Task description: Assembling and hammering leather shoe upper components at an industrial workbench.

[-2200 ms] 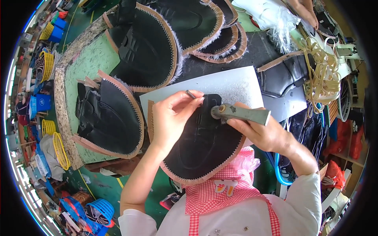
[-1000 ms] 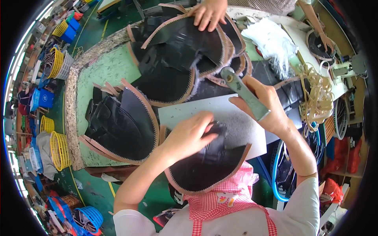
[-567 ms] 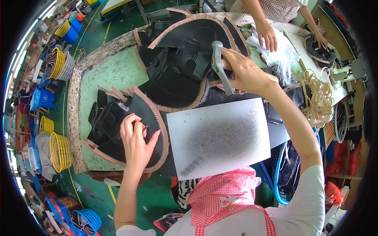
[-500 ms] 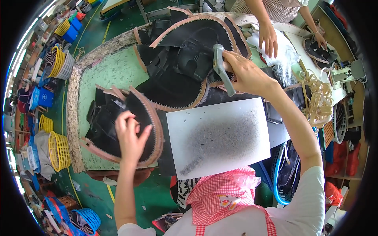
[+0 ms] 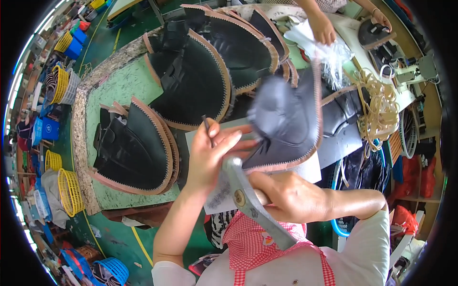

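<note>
My right hand (image 5: 293,198) grips a hammer (image 5: 250,205) by its handle, its grey metal head toward my apron. To its left, my left hand (image 5: 207,159) pinches a thin dark rod (image 5: 208,128), other fingers stretched to the right. A black leather shoe upper (image 5: 286,124) with a zigzag-cut pinkish edge hangs between and beyond my hands, blurred by motion. I cannot tell which hand bears it. Beneath lies a white board (image 5: 312,170) strewn with dark specks. Similar uppers form a left stack (image 5: 133,155), with a larger upper (image 5: 191,90) behind it.
More black uppers (image 5: 245,50) lie at the back of the green-topped table (image 5: 119,83). Across it, a co-worker's hand (image 5: 324,31) is at a clear plastic bag (image 5: 334,59). Cream straps (image 5: 379,112) hang at the right, near a sewing machine (image 5: 422,69). Yellow baskets (image 5: 70,193) stand on the left.
My right hand has brought the hammer from the back pile toward me. A black upper has come over the white board. My left hand has moved right, off the left stack.
</note>
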A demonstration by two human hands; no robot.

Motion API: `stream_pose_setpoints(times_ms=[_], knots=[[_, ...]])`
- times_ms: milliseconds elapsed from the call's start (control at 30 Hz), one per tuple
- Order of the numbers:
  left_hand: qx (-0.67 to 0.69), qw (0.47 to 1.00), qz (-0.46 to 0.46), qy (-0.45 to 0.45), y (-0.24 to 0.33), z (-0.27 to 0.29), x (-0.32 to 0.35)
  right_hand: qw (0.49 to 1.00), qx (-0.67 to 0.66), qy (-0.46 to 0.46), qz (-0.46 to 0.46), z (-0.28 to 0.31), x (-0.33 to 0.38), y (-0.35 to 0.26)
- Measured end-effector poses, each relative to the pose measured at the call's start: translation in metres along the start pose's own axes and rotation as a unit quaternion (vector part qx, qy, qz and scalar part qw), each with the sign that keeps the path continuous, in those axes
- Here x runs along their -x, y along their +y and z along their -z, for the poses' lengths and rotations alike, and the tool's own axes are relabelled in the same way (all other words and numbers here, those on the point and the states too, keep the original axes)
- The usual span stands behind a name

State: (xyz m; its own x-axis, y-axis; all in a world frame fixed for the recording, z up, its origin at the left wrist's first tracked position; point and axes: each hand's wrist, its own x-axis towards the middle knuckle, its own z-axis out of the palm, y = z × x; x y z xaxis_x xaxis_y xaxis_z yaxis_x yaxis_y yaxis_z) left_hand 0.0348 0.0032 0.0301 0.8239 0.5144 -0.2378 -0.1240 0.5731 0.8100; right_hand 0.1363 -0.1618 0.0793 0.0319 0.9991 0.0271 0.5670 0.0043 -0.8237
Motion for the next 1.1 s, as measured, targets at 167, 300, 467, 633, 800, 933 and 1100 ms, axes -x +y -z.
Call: stream_pose_setpoints(times_ms=[167, 300, 467, 633, 800, 933, 1100], knots=[[-0.102, 0.992, 0.034, -0.067, -0.032, 0.009, -0.019, 0.998, -0.047, -0.029, -0.043, 0.005, 0.005, 0.021], [-0.085, 0.995, 0.016, -0.043, -0.047, -0.012, -0.034, 0.999, 0.01, 0.042, -0.004, 0.023, 0.024, 0.04], [-0.386, 0.91, -0.15, -0.012, -0.068, -0.048, -0.071, 0.988, -0.015, 0.126, -0.085, 0.045, 0.023, 0.028], [-0.508, 0.784, -0.355, 0.04, -0.083, -0.047, -0.108, 0.949, -0.126, 0.171, -0.235, 0.065, 0.033, 0.036], [-0.294, 0.94, -0.168, -0.048, -0.026, -0.026, -0.033, 0.954, -0.122, 0.209, -0.177, 0.077, 0.065, 0.042], [-0.297, 0.953, -0.06, -0.004, 0.003, 0.04, 0.03, 0.967, -0.106, 0.121, -0.198, 0.068, 0.07, 0.04], [-0.623, 0.736, -0.232, 0.124, 0.001, 0.044, 0.038, 0.989, -0.019, 0.036, -0.14, 0.046, 0.037, 0.044]])
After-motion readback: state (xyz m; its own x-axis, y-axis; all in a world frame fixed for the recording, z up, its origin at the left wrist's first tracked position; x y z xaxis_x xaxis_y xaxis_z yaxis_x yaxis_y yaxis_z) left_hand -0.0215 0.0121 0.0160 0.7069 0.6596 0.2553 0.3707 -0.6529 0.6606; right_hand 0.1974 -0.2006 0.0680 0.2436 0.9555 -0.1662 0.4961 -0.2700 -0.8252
